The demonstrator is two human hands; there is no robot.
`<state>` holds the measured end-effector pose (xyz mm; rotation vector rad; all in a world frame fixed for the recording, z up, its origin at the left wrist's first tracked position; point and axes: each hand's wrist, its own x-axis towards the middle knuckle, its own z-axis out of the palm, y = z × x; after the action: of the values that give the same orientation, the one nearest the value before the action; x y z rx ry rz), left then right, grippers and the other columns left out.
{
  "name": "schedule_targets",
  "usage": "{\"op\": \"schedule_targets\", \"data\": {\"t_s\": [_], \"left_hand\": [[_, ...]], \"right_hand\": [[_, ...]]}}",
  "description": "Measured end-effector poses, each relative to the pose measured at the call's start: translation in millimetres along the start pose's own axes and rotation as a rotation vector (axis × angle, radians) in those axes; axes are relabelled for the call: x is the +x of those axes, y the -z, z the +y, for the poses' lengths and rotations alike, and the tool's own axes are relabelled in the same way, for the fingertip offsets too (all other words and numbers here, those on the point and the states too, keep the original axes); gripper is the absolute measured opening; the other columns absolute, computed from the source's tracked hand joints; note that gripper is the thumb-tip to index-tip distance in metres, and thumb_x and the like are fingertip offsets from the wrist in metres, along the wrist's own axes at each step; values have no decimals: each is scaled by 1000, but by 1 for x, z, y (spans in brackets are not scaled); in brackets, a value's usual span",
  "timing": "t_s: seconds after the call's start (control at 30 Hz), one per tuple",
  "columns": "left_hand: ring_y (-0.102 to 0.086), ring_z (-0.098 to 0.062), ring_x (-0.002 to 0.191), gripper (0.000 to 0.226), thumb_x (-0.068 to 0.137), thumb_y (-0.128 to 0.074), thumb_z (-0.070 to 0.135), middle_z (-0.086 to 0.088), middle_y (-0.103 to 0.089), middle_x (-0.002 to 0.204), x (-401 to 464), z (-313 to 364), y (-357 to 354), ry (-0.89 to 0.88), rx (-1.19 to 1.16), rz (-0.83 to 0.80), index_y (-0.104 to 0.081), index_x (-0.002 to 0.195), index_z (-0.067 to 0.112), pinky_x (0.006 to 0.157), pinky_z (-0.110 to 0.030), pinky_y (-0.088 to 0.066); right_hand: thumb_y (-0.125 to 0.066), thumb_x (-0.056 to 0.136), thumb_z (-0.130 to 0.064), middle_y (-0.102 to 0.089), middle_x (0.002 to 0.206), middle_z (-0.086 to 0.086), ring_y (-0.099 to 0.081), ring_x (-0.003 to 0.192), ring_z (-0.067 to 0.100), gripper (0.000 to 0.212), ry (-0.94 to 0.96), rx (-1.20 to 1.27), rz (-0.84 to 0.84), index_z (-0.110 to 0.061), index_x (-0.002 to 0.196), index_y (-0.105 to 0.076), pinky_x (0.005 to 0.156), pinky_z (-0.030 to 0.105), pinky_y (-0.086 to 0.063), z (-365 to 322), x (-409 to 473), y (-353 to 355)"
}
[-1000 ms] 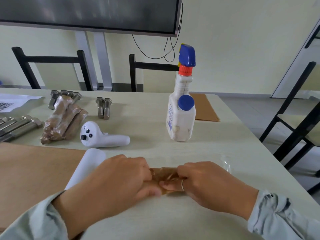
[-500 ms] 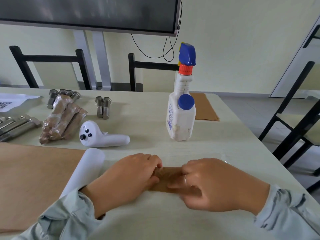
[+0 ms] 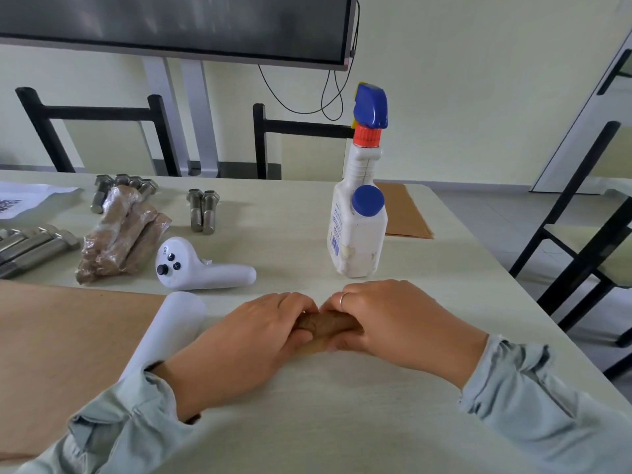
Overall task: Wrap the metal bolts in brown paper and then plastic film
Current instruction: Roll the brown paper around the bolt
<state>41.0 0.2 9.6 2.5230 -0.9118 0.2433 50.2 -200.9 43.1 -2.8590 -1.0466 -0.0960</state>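
A bolt rolled in brown paper [image 3: 325, 328] lies on the table in front of me. My left hand [image 3: 253, 340] grips its left end and my right hand [image 3: 393, 323] grips its right end, so only the middle of the roll shows. The white roll of plastic film [image 3: 171, 328] lies just left of my left hand, beside a large sheet of brown paper [image 3: 65, 343]. A pile of wrapped bolts [image 3: 119, 234] sits at the back left. Bare metal bolts lie nearby: a pair [image 3: 202, 210], several behind the pile [image 3: 102, 191] and several at the far left [image 3: 30, 244].
A white spray bottle with a blue head [image 3: 359, 206] stands right behind my hands. A white handheld controller [image 3: 201, 268] lies in front of the wrapped pile. More brown paper [image 3: 407, 213] rests behind the bottle. Black chairs stand beyond the table edge on the right [image 3: 581, 254].
Both hands have moved away from me over the table, turning the paper-wrapped bolt between them. My fingers have curled further over the roll.
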Motion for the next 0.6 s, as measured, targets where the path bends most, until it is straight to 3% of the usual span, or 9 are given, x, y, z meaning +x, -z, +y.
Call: {"op": "schedule_targets", "data": {"t_s": [0.13,0.3,0.4,0.47,0.53,0.6], "left_hand": [[-35,5,87,28,96,-38,42,23,-40,96,0,1,3,16,7,-45,-45,120,30,75,2,-24],[-44,1,89,30,92,-47,46,20,-46,96,1,4,9,27,66,-40,-48,117,29,74,-10,-29],[-55,-5,62,14,83,-58,31,11,-58,72,0,14,9,-45,234,9,-64,88,20,57,-14,-36],[-51,-7,44,9,71,-63,26,8,-54,55,-1,17,7,-122,312,85,-65,69,18,41,-16,-36],[-50,-8,41,12,74,-60,24,7,-54,53,-2,14,5,-146,353,109,-66,67,16,38,-18,-38],[-51,-7,42,26,78,-44,25,8,-54,54,-4,13,5,-120,399,121,-66,67,16,38,-18,-39]], "right_hand": [[-53,90,-47,-45,75,-14,-46,71,8,25,3,4,-97,-26,103,-57,56,15,-30,2,3,5],[-51,93,-43,-47,75,-12,-49,69,8,20,10,33,-127,-24,96,-56,55,15,-31,-1,1,11],[-50,93,-40,-46,74,-12,-47,66,8,17,14,35,-124,-24,94,-54,53,15,-30,-4,0,6],[-50,93,-35,-49,75,-10,-48,65,10,13,18,-5,-95,-24,93,-55,53,16,-29,-4,-2,4],[-49,91,-31,-52,79,-8,-48,66,12,10,10,-82,-48,-24,93,-55,51,18,-26,0,-5,4],[-50,90,-31,-47,76,-8,-47,68,12,8,-8,-193,-21,-24,87,-53,48,18,-19,4,-11,5]]}}
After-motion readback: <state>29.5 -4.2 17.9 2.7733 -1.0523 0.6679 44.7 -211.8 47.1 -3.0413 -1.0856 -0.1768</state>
